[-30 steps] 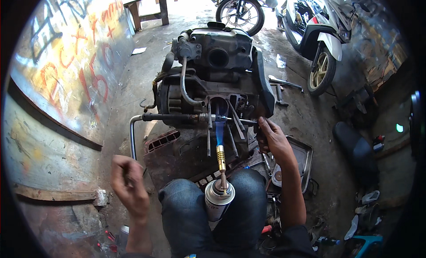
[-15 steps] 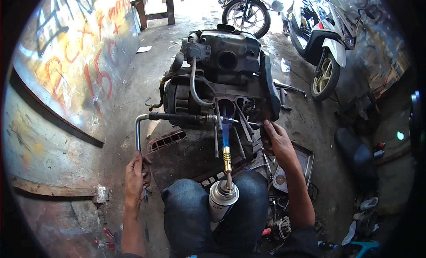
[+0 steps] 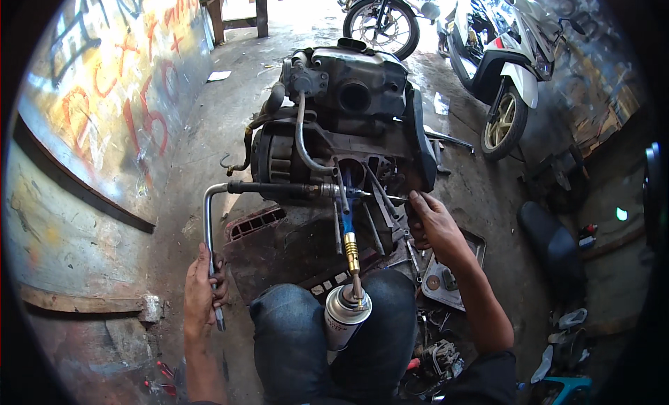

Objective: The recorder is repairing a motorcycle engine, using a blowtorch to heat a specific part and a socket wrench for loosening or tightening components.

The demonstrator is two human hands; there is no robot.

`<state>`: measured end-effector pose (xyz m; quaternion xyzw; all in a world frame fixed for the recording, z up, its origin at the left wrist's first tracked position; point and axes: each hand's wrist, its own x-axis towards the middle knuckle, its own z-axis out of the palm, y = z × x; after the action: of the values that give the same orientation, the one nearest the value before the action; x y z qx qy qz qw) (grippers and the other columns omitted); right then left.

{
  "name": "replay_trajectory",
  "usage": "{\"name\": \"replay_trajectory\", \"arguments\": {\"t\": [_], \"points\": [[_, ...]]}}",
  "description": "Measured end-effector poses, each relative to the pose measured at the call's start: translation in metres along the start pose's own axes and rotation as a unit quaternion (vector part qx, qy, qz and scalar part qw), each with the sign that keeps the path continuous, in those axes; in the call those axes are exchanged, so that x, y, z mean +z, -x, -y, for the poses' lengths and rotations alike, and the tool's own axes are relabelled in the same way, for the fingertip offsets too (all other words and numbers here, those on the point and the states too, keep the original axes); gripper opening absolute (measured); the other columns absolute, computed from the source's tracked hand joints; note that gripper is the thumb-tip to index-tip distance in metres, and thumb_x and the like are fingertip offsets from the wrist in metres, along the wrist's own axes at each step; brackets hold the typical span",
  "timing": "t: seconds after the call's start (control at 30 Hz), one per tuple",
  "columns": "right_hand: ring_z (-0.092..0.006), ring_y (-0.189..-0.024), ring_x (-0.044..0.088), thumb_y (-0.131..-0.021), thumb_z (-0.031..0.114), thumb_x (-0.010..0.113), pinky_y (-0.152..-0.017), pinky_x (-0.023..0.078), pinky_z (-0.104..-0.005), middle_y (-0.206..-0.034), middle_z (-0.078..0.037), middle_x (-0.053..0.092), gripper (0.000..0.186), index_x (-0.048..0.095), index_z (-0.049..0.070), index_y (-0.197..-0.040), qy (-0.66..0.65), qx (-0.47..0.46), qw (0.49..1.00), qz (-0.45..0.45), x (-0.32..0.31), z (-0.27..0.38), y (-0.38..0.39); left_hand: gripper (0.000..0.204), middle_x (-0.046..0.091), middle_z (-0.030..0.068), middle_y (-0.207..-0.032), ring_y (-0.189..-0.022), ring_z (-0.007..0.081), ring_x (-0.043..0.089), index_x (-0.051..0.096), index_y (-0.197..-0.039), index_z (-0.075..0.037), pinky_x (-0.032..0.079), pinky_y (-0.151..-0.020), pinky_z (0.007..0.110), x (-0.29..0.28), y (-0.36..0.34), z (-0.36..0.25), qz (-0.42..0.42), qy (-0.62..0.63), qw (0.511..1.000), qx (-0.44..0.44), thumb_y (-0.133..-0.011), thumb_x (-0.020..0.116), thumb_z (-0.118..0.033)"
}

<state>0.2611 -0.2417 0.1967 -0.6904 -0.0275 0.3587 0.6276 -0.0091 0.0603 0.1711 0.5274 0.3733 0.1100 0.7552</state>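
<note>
My left hand [image 3: 201, 290] is closed round the lower arm of a bent steel L-handle wrench [image 3: 208, 227]. The handle runs into a black-sleeved shaft [image 3: 275, 189], whose metal end meets a small part in front of the engine [image 3: 327, 136]. My right hand [image 3: 435, 229] pinches a thin metal rod [image 3: 390, 196] that points left at the same part; its far end is hidden by my fingers. Between my knees stands a gas canister [image 3: 341, 328] with a brass torch nozzle [image 3: 351, 251] upright on it. A blue flame [image 3: 348, 213] rises from the nozzle onto the part.
Several studs [image 3: 372, 227] stick out of the engine toward me. A metal tray [image 3: 460, 297] and loose tools lie right of my knees. A black seat [image 3: 547, 241] lies further right. Behind stand a white scooter [image 3: 519, 77] and another motorcycle's wheel [image 3: 381, 28]. A painted wall [image 3: 104, 98] rises left.
My left hand has shifted slightly down and left along the L-handle, still round it. My right hand keeps its place at the rod, and the flame still burns. The whole view has moved a little.
</note>
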Motion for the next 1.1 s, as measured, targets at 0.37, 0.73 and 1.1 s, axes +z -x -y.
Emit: {"name": "replay_trajectory", "arguments": {"t": [0.37, 0.73, 1.1], "points": [[-0.0036, -0.050, 0.032, -0.101, 0.042, 0.048, -0.042, 0.027, -0.0207, -0.067, 0.006, 0.038, 0.032, 0.047, 0.011, -0.093, -0.047, -0.054, 0.997, -0.014, 0.006, -0.001, 0.001, 0.045, 0.032, -0.0082, -0.056, -0.039, 0.0002, 0.023, 0.055, -0.099, -0.009, 0.017, -0.033, 0.018, -0.005, -0.011, 0.004, 0.104, 0.211, 0.965, -0.112, -0.100, 0.042, -0.053], [-0.0041, -0.048, 0.032, -0.098, 0.040, 0.056, -0.042, 0.026, -0.0218, -0.063, 0.007, 0.033, 0.029, 0.048, 0.013, -0.091, -0.025, -0.030, 0.998, -0.043, 0.013, 0.001, 0.002, 0.048, 0.026, -0.0081, -0.051, -0.034, 0.0027, 0.018, 0.045, -0.085, -0.015, 0.014, -0.032, 0.021, -0.016, -0.011, 0.021, 0.045, 0.117, 0.992, -0.014, -0.097, 0.040, -0.061], [-0.0037, -0.048, 0.031, -0.098, 0.041, 0.057, -0.042, 0.025, -0.0222, -0.063, 0.007, 0.034, 0.030, 0.050, 0.012, -0.094, -0.032, -0.040, 0.998, -0.038, 0.015, -0.007, -0.003, 0.052, 0.023, -0.0090, -0.049, -0.033, 0.0023, 0.016, 0.037, -0.072, -0.017, 0.012, -0.030, 0.021, -0.043, -0.044, 0.007, 0.158, 0.088, 0.982, -0.056, -0.097, 0.038, -0.063]]}}
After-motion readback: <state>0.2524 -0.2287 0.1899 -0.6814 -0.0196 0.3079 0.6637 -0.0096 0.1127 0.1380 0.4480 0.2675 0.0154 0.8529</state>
